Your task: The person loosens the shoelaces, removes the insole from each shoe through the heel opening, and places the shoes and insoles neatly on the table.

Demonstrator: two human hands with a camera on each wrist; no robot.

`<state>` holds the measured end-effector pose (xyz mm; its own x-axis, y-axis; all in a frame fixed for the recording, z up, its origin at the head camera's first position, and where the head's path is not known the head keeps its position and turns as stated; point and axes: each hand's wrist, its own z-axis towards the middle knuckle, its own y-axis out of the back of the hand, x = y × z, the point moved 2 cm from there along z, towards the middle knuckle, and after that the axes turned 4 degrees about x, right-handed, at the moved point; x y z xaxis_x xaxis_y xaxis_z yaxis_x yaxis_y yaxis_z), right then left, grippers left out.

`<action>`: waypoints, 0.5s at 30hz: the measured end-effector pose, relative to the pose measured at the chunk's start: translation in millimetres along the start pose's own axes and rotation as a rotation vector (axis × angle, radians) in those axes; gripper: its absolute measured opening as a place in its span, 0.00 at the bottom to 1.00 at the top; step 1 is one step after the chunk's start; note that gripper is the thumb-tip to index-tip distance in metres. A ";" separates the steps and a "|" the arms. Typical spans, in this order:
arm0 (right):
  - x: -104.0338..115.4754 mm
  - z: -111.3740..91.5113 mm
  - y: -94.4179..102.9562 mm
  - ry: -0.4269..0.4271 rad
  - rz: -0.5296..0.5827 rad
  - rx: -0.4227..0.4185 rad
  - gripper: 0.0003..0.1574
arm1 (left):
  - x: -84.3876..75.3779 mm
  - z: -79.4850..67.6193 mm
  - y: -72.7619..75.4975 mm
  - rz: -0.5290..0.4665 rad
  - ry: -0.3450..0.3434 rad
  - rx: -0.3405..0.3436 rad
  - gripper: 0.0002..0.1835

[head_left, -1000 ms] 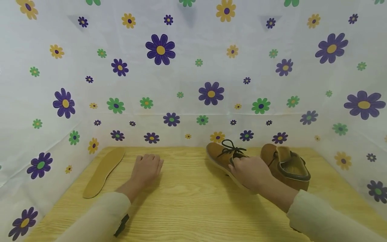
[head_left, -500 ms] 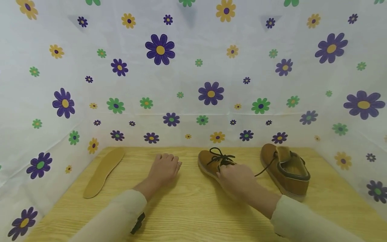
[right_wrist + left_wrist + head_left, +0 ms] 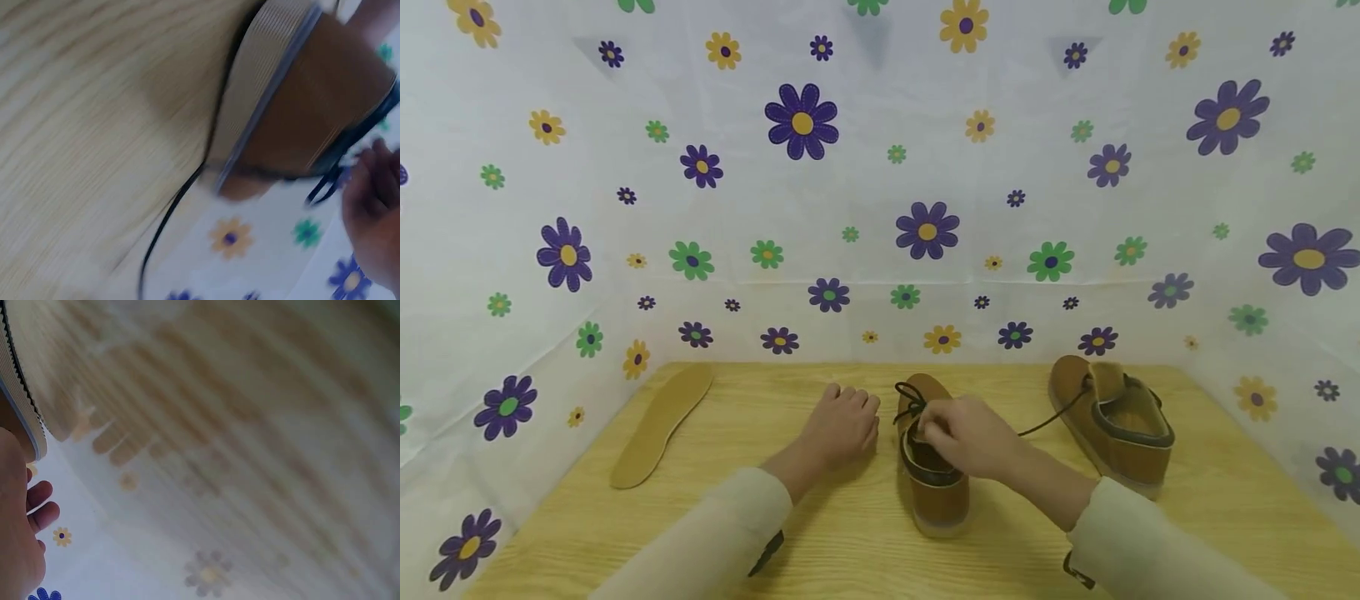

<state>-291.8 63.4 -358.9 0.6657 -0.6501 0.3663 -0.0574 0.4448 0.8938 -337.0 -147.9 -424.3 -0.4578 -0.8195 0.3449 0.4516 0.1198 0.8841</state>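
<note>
A brown lace-up shoe (image 3: 942,500) with a dark collar stands upright on the table, heel facing me and its dark lace tied in a bow. My right hand (image 3: 973,437) reaches over its opening, fingers curled and pinching at the tongue just behind the bow; the fingertips are partly hidden. In the right wrist view, the fingers of that hand (image 3: 375,200) are bent close to the collar. Just left of the shoe is my left hand (image 3: 842,423), palm down and fingers loosely bent, holding nothing. The shoe's pale sole (image 3: 25,419) appears beside that hand in the left wrist view.
A matching brown shoe (image 3: 1131,458) stands at the right, tongue raised and a loose lace (image 3: 1052,417) trailing left over the table. A tan insole (image 3: 662,425) lies at the far left. Flowered white sheeting (image 3: 865,192) encloses the back and sides of the wooden table (image 3: 850,533).
My right hand has brought the tied shoe leftward from beside the other shoe and turned it so its heel faces me. My left hand has moved right, toward the shoe.
</note>
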 end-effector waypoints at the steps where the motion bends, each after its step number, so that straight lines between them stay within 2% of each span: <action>1: -7.4 -1.5 3.6 -0.014 -0.027 -0.062 0.13 | -1.5 0.2 0.3 -0.006 -0.010 0.001 0.10; 3: -25.3 -5.5 8.0 -0.098 -0.114 -0.129 0.12 | -3.8 0.3 1.1 -0.034 -0.022 -0.004 0.07; 4: -35.1 -7.5 8.3 -0.153 -0.158 -0.119 0.12 | -4.8 0.3 1.1 -0.048 -0.028 -0.006 0.07; 6: -54.1 -12.6 5.0 -0.252 -0.218 -0.007 0.09 | -6.7 0.1 1.0 -0.087 -0.040 -0.009 0.06; 8: -69.2 -18.0 -1.9 -0.296 -0.218 0.172 0.09 | -8.5 -0.4 0.6 -0.122 -0.051 -0.005 0.07; 11: -82.4 -24.7 -12.0 -0.280 -0.194 0.361 0.12 | -11.0 -1.1 0.1 -0.161 -0.075 0.012 0.09; 13: -86.4 -27.3 -15.6 -0.240 -0.218 0.404 0.08 | -12.6 -1.1 1.0 -0.181 -0.102 0.026 0.10; 15: -87.6 -28.7 -15.5 -0.218 -0.286 0.398 0.05 | -13.9 -0.3 2.1 -0.201 -0.131 0.028 0.11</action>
<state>-327.9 131.1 -412.3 0.5282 -0.8430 0.1017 -0.2023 -0.0087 0.9793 -329.5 -136.5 -427.3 -0.6326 -0.7488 0.1978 0.3210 -0.0211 0.9469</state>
